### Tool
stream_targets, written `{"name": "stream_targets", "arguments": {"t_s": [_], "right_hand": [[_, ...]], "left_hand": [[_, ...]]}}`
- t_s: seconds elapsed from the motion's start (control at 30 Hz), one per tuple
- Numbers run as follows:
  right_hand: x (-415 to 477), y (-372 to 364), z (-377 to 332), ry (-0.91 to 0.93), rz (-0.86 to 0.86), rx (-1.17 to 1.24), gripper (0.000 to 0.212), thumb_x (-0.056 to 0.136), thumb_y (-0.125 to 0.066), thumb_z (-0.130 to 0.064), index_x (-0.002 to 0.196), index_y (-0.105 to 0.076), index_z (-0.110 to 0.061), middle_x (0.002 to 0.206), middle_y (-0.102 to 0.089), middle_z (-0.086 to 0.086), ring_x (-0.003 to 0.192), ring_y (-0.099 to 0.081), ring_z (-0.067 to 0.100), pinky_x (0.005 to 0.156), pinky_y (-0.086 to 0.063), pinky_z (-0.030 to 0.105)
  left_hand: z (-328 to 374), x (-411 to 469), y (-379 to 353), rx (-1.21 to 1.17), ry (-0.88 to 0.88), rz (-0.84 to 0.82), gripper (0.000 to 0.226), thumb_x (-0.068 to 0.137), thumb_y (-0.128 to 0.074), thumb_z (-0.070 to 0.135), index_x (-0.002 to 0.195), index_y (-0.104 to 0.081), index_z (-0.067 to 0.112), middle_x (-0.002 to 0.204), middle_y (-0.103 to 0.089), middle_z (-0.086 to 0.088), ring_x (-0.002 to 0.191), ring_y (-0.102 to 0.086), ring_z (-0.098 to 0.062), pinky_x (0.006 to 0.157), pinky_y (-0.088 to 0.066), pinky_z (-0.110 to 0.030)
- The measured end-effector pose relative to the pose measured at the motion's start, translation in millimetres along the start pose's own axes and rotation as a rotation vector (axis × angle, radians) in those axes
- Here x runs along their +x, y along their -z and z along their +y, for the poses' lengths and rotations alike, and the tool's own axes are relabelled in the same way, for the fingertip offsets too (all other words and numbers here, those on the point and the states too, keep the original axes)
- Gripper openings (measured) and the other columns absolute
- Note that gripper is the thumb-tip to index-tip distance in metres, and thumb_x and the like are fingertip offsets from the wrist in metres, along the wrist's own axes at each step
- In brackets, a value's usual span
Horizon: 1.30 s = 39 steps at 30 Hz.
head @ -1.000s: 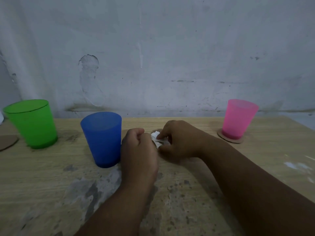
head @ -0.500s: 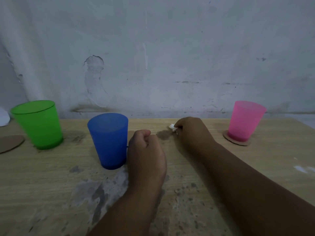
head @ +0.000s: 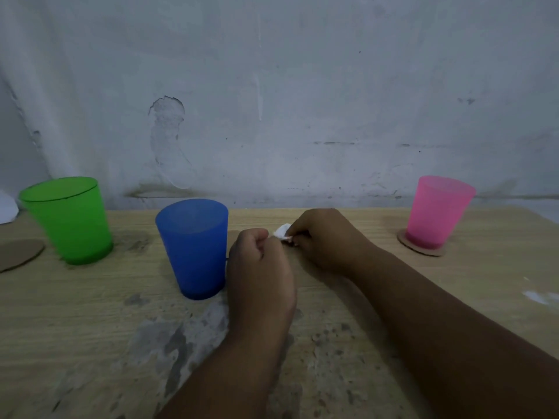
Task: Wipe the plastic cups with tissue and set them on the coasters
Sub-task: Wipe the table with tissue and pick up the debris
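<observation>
Tissue [head: 282,232] is pinched by the right hand [head: 320,240]; whether the curled left hand [head: 261,273] grips it cannot be told. The blue cup [head: 193,246], standing on the desk [head: 453,297] beside that hand, should probably be lifted next for wiping.

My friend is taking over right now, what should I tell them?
The right hand pinches the tissue; the left hand is a fist, nothing visible in it.
The pink cup stands on its coaster: done.
The blue cup and green cup stand on the bare table; a spare coaster lies left of the green one.
Left: wipe both, set them on coasters.
</observation>
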State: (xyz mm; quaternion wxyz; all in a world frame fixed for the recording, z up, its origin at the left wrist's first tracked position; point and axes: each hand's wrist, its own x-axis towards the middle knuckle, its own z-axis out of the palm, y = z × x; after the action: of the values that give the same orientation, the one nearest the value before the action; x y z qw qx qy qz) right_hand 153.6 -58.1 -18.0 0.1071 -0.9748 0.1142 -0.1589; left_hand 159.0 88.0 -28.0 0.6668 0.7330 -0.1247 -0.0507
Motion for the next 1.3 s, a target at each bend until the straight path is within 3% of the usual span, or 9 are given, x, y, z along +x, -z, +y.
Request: {"name": "stream_targets", "arguments": {"t_s": [0.13, 0.27, 0.43, 0.57, 0.77, 0.97, 1.07, 1.2, 1.3], "right_hand": [[-3.5, 6.3, 13.8, -0.193, 0.184, 0.064, 0.027, 0.089, -0.057, -0.005, 0.107, -0.077, -0.012, 0.115, -0.073, 0.005, 0.108, -0.065, 0.019, 0.088, -0.042, 0.017], [2.6, -6.9, 5.6, -0.212, 0.033, -0.05, 0.024, 0.091, -0.054, -0.012, 0.105, -0.073, -0.017, 0.102, -0.07, 0.008, 0.096, -0.066, 0.027, 0.082, -0.054, 0.037], [6.6, -13.8, -12.4, -0.064, 0.01, -0.051, 0.022, 0.091, -0.055, -0.014, 0.103, -0.073, -0.017, 0.1, -0.07, 0.008, 0.094, -0.066, 0.027, 0.079, -0.053, 0.033], [-1.4, -6.9, -9.6, 0.12, -0.025, 0.007, 0.023, 0.091, -0.056, -0.012, 0.1, -0.077, -0.016, 0.098, -0.075, 0.006, 0.091, -0.066, 0.02, 0.065, -0.034, 0.025], [-12.9, 9.5, 15.7, 0.052, 0.085, 0.089, 0.022, 0.088, -0.063, -0.01, 0.103, -0.078, -0.017, 0.107, -0.076, -0.004, 0.1, -0.067, 0.01, 0.079, -0.036, 0.01], [-12.2, 7.7, 19.1, -0.238, 0.01, -0.136, 0.023, 0.092, -0.053, -0.012, 0.104, -0.072, -0.015, 0.102, -0.07, 0.008, 0.088, -0.066, 0.025, 0.078, -0.051, 0.03], [-12.0, 5.1, 2.2, -0.232, -0.079, -0.213, 0.02, 0.086, -0.047, -0.008, 0.092, -0.064, -0.015, 0.1, -0.067, 0.007, 0.067, -0.05, 0.018, 0.074, -0.045, 0.025], [-21.6, 1.7, -23.0, -0.18, -0.045, -0.227, 0.018, 0.087, -0.05, -0.004, 0.091, -0.064, -0.015, 0.093, -0.065, 0.008, 0.081, -0.057, 0.024, 0.082, -0.051, 0.03], [-22.3, 1.8, -31.9, -0.163, -0.019, -0.182, 0.016, 0.09, -0.053, -0.012, 0.09, -0.069, -0.012, 0.07, -0.048, 0.0, 0.075, -0.051, 0.021, 0.071, -0.043, 0.027]], "left_hand": [[-2.4, 0.1, -1.3, -0.012, -0.005, 0.009, 0.031, 0.1, -0.044, 0.023, 0.126, -0.06, 0.025, 0.115, -0.058, 0.014, 0.096, -0.053, -0.002, 0.08, -0.044, -0.026], [-4.3, 0.6, -2.7, -0.006, -0.008, 0.004, 0.031, 0.1, -0.043, 0.023, 0.126, -0.06, 0.026, 0.112, -0.056, 0.016, 0.095, -0.051, -0.001, 0.079, -0.039, -0.025], [-4.3, 1.7, -2.9, 0.007, -0.014, -0.001, 0.027, 0.101, -0.043, 0.022, 0.12, -0.061, 0.027, 0.095, -0.054, 0.021, 0.086, -0.05, 0.001, 0.068, -0.037, -0.019], [-1.2, 0.0, -1.1, -0.011, -0.009, 0.003, 0.027, 0.101, -0.042, 0.023, 0.12, -0.061, 0.028, 0.11, -0.062, 0.011, 0.102, -0.059, -0.015, 0.081, -0.049, -0.032], [0.4, -0.5, -0.8, -0.01, 0.015, 0.01, 0.03, 0.1, -0.043, 0.025, 0.123, -0.061, 0.026, 0.114, -0.064, 0.006, 0.104, -0.062, -0.022, 0.091, -0.054, -0.046], [2.0, -3.1, -1.3, -0.044, 0.018, 0.014, 0.03, 0.098, -0.045, 0.024, 0.123, -0.062, 0.025, 0.115, -0.064, 0.005, 0.102, -0.061, -0.02, 0.089, -0.054, -0.046], [2.8, -4.2, -1.0, -0.045, 0.036, 0.009, 0.03, 0.098, -0.044, 0.024, 0.123, -0.061, 0.026, 0.114, -0.064, 0.005, 0.101, -0.062, -0.022, 0.089, -0.055, -0.049], [3.5, -3.7, -0.8, -0.038, 0.022, 0.01, 0.029, 0.1, -0.043, 0.022, 0.123, -0.061, 0.024, 0.115, -0.061, 0.01, 0.104, -0.057, -0.015, 0.091, -0.051, -0.041], [3.5, -2.9, -0.8, -0.036, 0.017, 0.011, 0.03, 0.101, -0.043, 0.021, 0.124, -0.061, 0.023, 0.116, -0.062, 0.007, 0.104, -0.06, -0.02, 0.09, -0.053, -0.044]]}}
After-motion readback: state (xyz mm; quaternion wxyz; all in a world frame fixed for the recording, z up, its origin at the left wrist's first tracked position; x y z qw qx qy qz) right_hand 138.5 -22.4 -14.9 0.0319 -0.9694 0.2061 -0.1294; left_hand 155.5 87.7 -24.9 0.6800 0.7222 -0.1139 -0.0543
